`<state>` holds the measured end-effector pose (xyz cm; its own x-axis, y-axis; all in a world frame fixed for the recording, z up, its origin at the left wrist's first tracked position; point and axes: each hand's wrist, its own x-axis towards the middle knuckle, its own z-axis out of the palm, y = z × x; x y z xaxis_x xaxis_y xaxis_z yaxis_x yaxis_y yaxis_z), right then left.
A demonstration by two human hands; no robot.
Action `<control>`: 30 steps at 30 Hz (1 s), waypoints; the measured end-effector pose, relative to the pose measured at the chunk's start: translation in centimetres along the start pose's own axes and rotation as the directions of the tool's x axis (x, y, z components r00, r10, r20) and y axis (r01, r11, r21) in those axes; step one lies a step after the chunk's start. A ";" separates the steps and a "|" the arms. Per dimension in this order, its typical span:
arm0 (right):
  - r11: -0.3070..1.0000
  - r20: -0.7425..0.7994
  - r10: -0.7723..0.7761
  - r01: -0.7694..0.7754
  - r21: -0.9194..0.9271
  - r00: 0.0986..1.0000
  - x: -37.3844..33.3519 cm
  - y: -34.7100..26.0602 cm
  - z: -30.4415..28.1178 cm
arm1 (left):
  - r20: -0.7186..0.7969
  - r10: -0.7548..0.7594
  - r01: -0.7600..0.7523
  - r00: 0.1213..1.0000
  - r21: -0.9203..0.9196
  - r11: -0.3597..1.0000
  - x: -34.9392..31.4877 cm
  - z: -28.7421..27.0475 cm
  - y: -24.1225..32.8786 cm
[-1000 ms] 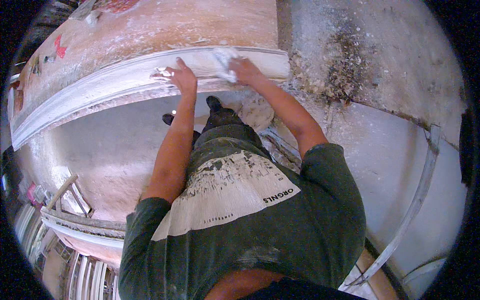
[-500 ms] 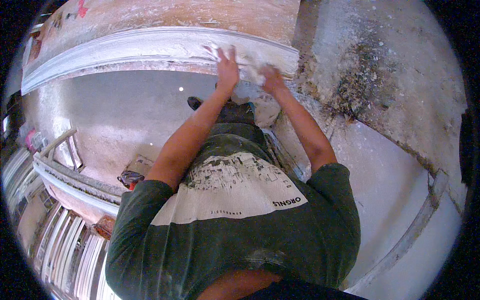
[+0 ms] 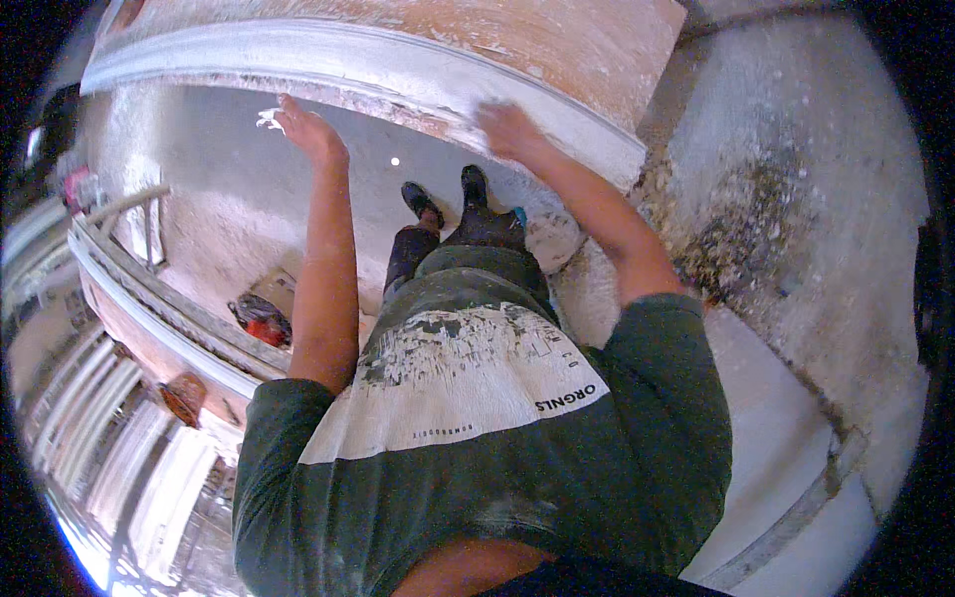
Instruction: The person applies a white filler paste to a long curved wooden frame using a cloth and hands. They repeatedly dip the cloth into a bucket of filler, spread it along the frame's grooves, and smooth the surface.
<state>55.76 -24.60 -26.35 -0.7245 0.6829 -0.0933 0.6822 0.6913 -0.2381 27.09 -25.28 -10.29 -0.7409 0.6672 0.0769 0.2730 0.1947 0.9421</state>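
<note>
A long white moulded strip, like a plaster cornice, runs along the near edge of a brown-stained bench top. My left hand is in the air just on my side of the strip, over the floor. White paste coats its fingertips, which look stretched out and apart. Over the right part of the strip, at its near edge, is my right hand. Motion smears its fingers, so whether it holds anything is hidden.
My dark shoes stand on the grey floor below the bench. To the left is a second bench with a white edge, and white strips lie stacked beyond it. Dark crumbly debris covers the ground at right.
My left hand has moved left, away from my right hand and off the strip. My right hand has shifted slightly left along it. The view has shifted, showing more of my feet.
</note>
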 end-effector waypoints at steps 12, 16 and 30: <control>0.967 0.379 0.247 -0.200 -0.158 0.892 -20.2 9.9 1.2 | 0.110 -0.203 0.213 0.973 -0.093 0.973 -1.6 -1.7 -3.4; 0.993 0.146 -0.048 0.064 -0.104 0.988 -2.0 3.4 -1.7 | 0.208 -0.267 0.299 0.941 -0.145 0.943 -2.3 -0.4 -0.8; 0.976 0.689 -0.065 0.190 -0.106 0.722 -9.8 7.1 -5.7 | 0.387 -0.374 0.504 0.843 -0.325 0.800 -2.6 1.8 -2.0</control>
<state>68.25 -25.05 -21.64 -0.6352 0.2849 -0.7179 0.5389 0.8293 -0.1476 29.59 -26.08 -12.95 -0.4894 0.7679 -0.4134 -0.3546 0.2579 0.8988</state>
